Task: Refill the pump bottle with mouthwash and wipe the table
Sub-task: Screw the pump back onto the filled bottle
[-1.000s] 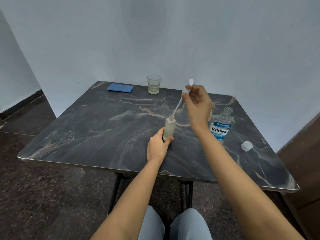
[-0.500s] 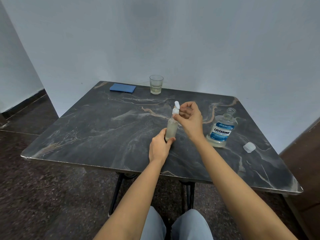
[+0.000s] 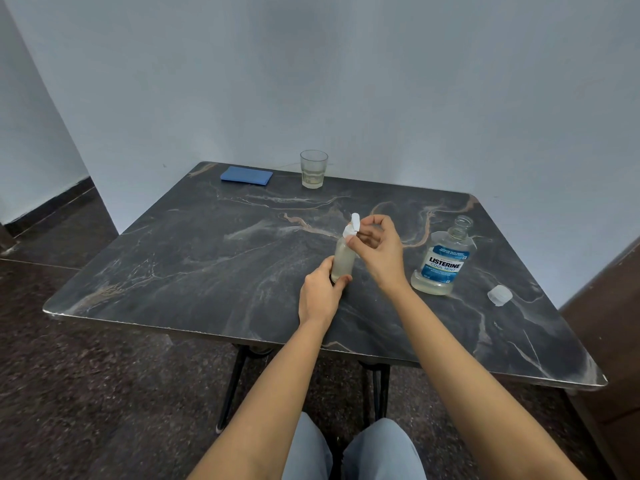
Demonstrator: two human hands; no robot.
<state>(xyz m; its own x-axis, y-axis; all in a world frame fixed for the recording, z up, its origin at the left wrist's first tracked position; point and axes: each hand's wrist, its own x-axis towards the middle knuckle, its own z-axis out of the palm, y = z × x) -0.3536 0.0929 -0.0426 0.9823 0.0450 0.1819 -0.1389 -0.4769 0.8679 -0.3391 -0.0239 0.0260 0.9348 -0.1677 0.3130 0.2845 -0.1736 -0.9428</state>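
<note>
Now the left hand (image 3: 320, 292) grips the pump bottle (image 3: 343, 258) upright mid-table, while the right hand (image 3: 375, 249) pinches its pump top (image 3: 351, 227). A crooked twist could tip it and spill; the mouthwash bottle (image 3: 443, 263) stands uncapped nearby.

We sit at a dark marble-patterned counter (image 3: 207, 265) with pale and tan veins and a chipped light edge, set into a corner. Behind it rises a plain, pale blue-grey wall (image 3: 346, 81), evenly lit. Thin black legs (image 3: 232, 386) hold it up. The floor (image 3: 86, 393) is dark speckled stone, with a dark skirting (image 3: 52, 206) at left.
</note>
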